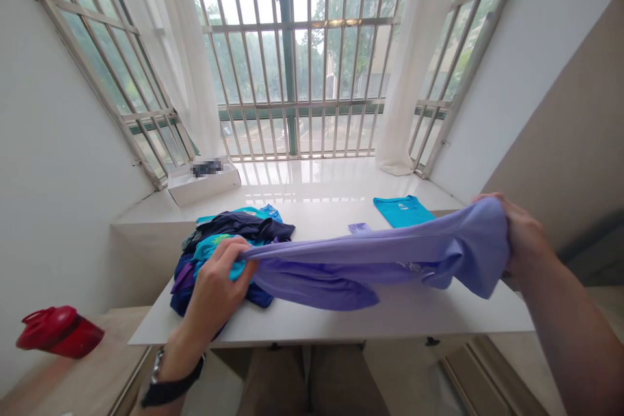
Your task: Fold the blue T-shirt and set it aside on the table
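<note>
A lavender T-shirt (341, 253) is stretched sideways above the white table, with a fold sagging below its top edge. My left hand (221, 276) pinches one end of it between thumb and fingers. At the other end, my right hand (524, 234) grips the fabric, its fingertips mostly hidden behind the cloth. Beside and behind my left hand lies a heap of crumpled clothes (253, 225) in navy, turquoise and purple. Past the lavender fabric, a turquoise T-shirt (402, 210) lies folded flat. A small lavender piece of cloth (359, 228) shows near the table's middle.
The white table (312, 331) stands against a window ledge (302, 175). A white box (205, 182) with a blurred-out dark item sits on the ledge at the left. White curtains (404, 78) hang before the barred window. A red bottle (61, 333) is at the lower left.
</note>
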A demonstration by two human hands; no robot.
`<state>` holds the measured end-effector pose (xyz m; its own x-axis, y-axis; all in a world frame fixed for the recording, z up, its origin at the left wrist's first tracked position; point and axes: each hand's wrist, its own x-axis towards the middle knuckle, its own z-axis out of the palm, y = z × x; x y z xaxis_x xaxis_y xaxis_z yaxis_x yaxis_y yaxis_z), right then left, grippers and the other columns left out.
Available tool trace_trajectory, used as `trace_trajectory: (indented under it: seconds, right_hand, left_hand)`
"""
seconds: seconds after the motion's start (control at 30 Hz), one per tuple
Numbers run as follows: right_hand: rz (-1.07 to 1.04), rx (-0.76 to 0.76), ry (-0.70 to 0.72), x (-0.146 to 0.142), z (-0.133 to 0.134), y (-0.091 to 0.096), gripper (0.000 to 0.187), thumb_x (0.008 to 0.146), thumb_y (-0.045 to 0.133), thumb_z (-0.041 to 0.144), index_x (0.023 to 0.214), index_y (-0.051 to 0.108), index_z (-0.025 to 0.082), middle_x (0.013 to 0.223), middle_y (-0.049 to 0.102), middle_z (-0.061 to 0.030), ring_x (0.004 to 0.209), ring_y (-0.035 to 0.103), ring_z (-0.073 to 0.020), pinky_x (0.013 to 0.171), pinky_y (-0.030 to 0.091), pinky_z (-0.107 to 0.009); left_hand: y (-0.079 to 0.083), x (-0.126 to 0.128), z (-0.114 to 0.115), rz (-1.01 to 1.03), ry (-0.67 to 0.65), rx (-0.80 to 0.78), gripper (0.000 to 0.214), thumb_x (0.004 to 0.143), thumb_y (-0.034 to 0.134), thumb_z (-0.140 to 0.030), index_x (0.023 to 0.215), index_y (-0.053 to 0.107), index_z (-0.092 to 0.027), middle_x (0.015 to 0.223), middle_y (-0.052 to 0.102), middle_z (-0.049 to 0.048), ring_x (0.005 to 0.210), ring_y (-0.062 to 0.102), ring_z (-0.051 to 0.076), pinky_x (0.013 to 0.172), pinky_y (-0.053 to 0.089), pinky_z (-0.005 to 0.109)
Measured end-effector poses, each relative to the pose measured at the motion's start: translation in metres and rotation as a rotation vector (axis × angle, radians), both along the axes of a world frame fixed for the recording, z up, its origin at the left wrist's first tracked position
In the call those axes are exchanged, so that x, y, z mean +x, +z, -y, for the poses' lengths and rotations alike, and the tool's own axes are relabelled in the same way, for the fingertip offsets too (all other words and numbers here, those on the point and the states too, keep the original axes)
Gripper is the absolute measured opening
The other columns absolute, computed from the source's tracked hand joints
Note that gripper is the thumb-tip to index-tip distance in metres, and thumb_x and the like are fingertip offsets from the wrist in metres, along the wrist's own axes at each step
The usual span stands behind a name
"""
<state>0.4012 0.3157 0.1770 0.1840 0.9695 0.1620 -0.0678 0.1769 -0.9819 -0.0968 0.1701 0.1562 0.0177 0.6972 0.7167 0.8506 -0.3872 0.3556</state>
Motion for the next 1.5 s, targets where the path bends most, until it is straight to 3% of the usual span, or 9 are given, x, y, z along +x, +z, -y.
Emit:
trace_trajectory:
  seconds: [0.17, 0.3, 0.43, 0.53, 0.73, 0.93, 1.17, 1.33, 1.5]
  right_hand:
    - [0.058, -0.08, 0.233, -0.031, 0.012, 0.063, 0.039, 0.072, 0.071, 0.065, 0.07, 0.052, 0.031, 0.051, 0.043, 0.0056, 0.042, 0.035, -0.0125, 0.04, 0.032, -0.029]
    - [0.466, 0.021, 0.114, -0.047, -0.018, 0.072, 0.04, 0.078, 0.064, 0.064, 0.08, 0.061, 0.025, 0.062, 0.056, 0.0008, 0.052, 0.045, -0.0131, 0.05, 0.038, -0.03]
    - [0.604, 0.067, -0.061, -0.066, -0.057, 0.045, 0.038, 0.086, 0.057, 0.054, 0.099, 0.061, 0.018, 0.101, 0.068, -0.0133, 0.09, 0.062, -0.0226, 0.084, 0.05, -0.04]
    - [0.707, 0.093, -0.026, -0.085, -0.048, 0.008, 0.047, 0.081, 0.064, 0.054, 0.112, 0.06, 0.019, 0.127, 0.062, -0.0168, 0.12, 0.057, -0.0318, 0.105, 0.042, -0.05]
    - [1.189, 0.2, 0.408, -0.081, 0.017, -0.09, 0.062, 0.081, 0.059, 0.061, 0.133, 0.055, 0.027, 0.146, 0.053, -0.0118, 0.141, 0.041, -0.0333, 0.116, 0.033, -0.052]
    - [1.219, -0.046, 0.264, -0.018, 0.027, -0.145, 0.074, 0.073, 0.059, 0.06, 0.133, 0.053, 0.016, 0.142, 0.054, -0.0205, 0.134, 0.049, -0.0359, 0.114, 0.038, -0.05]
    - [0.961, -0.191, 0.067, 0.002, 0.013, -0.149, 0.059, 0.072, 0.058, 0.061, 0.113, 0.062, 0.019, 0.109, 0.072, -0.0173, 0.086, 0.071, -0.0309, 0.082, 0.057, -0.045]
    - [0.905, -0.258, 0.179, -0.032, -0.021, -0.138, 0.054, 0.069, 0.067, 0.053, 0.111, 0.069, 0.021, 0.075, 0.072, -0.0038, 0.055, 0.063, -0.0199, 0.061, 0.052, -0.036]
    - [0.866, -0.174, 0.345, -0.067, -0.066, -0.111, 0.027, 0.055, 0.077, 0.045, 0.063, 0.072, 0.019, 0.056, 0.064, -0.001, 0.061, 0.059, -0.0197, 0.063, 0.048, -0.033]
  left_hand:
    - [0.068, -0.016, -0.024, 0.127, 0.11, 0.292, 0.016, 0.086, 0.064, -0.028, 0.076, 0.056, -0.02, 0.087, 0.064, 0.0007, 0.08, 0.062, 0.016, 0.076, 0.048, 0.026]
    - [0.094, -0.024, -0.079, 0.031, 0.209, 0.302, 0.012, 0.085, 0.06, -0.028, 0.077, 0.057, -0.02, 0.08, 0.061, 0.0014, 0.078, 0.06, 0.019, 0.077, 0.049, 0.031]
    - [0.063, -0.032, -0.146, -0.103, 0.26, 0.02, 0.023, 0.09, 0.054, -0.025, 0.109, 0.059, -0.015, 0.115, 0.061, 0.0145, 0.11, 0.059, 0.028, 0.095, 0.049, 0.042]
    - [0.013, -0.027, -0.161, -0.221, 0.205, -0.198, 0.056, 0.085, 0.063, -0.022, 0.136, 0.044, -0.007, 0.152, 0.031, 0.0276, 0.135, 0.044, 0.037, 0.108, 0.041, 0.049]
    - [-0.062, 0.001, -0.109, -0.465, -0.044, -0.45, 0.054, 0.089, 0.064, -0.027, 0.139, 0.049, -0.013, 0.152, 0.039, 0.0223, 0.143, 0.034, 0.037, 0.117, 0.03, 0.053]
    - [-0.082, 0.025, -0.051, -0.521, -0.271, -0.574, 0.043, 0.09, 0.065, -0.03, 0.131, 0.057, -0.022, 0.148, 0.047, 0.0141, 0.143, 0.036, 0.033, 0.118, 0.028, 0.056]
    - [-0.095, 0.053, 0.002, -0.409, -0.463, -0.698, 0.062, 0.077, 0.082, -0.037, 0.132, 0.053, -0.03, 0.145, 0.052, 0.0066, 0.131, 0.047, 0.03, 0.109, 0.042, 0.047]
    - [-0.107, 0.061, 0.014, -0.382, -0.416, -0.618, 0.037, 0.086, 0.073, -0.025, 0.119, 0.059, -0.03, 0.126, 0.063, 0.0027, 0.113, 0.057, 0.025, 0.098, 0.048, 0.042]
    - [-0.113, 0.07, 0.027, -0.415, -0.411, -0.569, 0.013, 0.094, 0.058, -0.016, 0.103, 0.061, -0.025, 0.106, 0.066, 0.0025, 0.095, 0.06, 0.021, 0.084, 0.051, 0.035]
